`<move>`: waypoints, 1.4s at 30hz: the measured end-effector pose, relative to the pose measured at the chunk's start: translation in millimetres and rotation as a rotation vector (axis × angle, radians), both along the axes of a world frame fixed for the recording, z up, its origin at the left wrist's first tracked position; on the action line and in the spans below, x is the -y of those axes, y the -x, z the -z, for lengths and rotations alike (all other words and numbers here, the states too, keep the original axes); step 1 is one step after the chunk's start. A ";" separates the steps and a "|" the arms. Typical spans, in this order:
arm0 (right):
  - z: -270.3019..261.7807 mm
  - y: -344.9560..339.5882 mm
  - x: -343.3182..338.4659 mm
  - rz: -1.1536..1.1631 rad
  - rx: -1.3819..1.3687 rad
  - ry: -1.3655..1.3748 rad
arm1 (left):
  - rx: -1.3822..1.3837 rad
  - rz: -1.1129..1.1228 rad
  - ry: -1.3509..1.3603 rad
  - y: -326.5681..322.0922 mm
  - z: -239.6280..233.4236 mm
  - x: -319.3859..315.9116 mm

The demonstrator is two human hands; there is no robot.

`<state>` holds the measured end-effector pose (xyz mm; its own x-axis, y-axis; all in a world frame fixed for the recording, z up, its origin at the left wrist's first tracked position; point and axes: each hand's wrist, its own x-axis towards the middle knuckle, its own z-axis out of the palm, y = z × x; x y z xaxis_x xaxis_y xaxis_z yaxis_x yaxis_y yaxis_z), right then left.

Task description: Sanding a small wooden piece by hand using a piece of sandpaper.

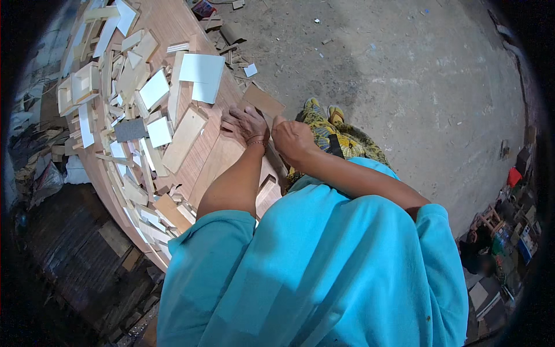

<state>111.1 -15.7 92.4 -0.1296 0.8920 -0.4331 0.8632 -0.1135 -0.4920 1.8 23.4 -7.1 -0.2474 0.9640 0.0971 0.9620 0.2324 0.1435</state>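
Note:
My left hand (246,125) lies palm down on the wooden tabletop (182,21), fingers bent and a little apart, with a thin bracelet at the wrist. Just beyond it, a flat brown panel (263,99) juts past the table's edge; whether the hand touches it is hidden. Close by on the right, my right hand (292,139) is curled beside the panel's near corner, and its fingers hide anything they may hold. A pale wooden board (185,138) and white-faced panel pieces (204,74) lie left of my left hand.
Wood offcuts, a dark grey piece (131,130) and small open wooden boxes (84,82) crowd the table's far left. Scraps lie on the concrete floor (390,65) by the table edge. Piled items (494,230) stand at the lower right. Sandalled feet (334,115) show below.

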 end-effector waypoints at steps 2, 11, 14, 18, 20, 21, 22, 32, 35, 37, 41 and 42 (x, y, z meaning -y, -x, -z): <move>13.6 7.7 -10.1 -0.018 -0.014 -0.017 | -0.136 -0.029 0.014 -0.8 7.6 -1.3; 16.5 12.6 -14.5 0.026 -0.014 -0.071 | -0.064 -0.065 0.010 1.9 10.0 -0.8; -1.2 2.6 2.8 -0.021 -0.048 0.028 | -0.066 0.005 0.003 -1.4 -0.6 0.1; -11.9 -4.3 7.8 0.038 0.038 0.066 | -0.063 -0.018 0.065 -3.8 -1.2 -2.2; -10.3 2.5 6.7 0.005 0.080 0.056 | -0.108 -0.008 0.006 -2.0 2.8 -1.4; -7.2 6.3 6.0 -0.006 0.100 0.073 | -0.106 -0.007 0.003 -3.4 0.9 -2.2; -4.0 7.8 6.2 -0.016 0.121 0.090 | -0.121 -0.014 0.039 -4.8 -1.2 -2.8; -24.9 -9.5 11.6 -0.082 0.045 0.004 | -0.128 -0.012 0.011 -5.7 -1.9 -2.7; -23.3 -5.1 13.2 0.000 0.065 -0.102 | -0.140 0.027 -0.033 1.0 5.6 -2.1; -17.4 -5.8 9.2 -0.117 0.050 -0.040 | -0.136 0.008 0.011 -1.7 2.3 -2.8; -14.4 6.7 7.6 -0.073 0.088 0.021 | -0.110 0.015 0.039 -3.6 -3.9 -2.9; -14.5 6.5 7.6 -0.071 0.096 0.012 | -0.111 0.011 0.037 -3.3 -3.7 -2.6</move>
<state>104.6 -23.3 106.9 -0.1498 0.8768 -0.4569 0.9122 -0.0557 -0.4060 5.1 26.0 -3.4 -0.2263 0.9702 0.0873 0.9740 0.2247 0.0275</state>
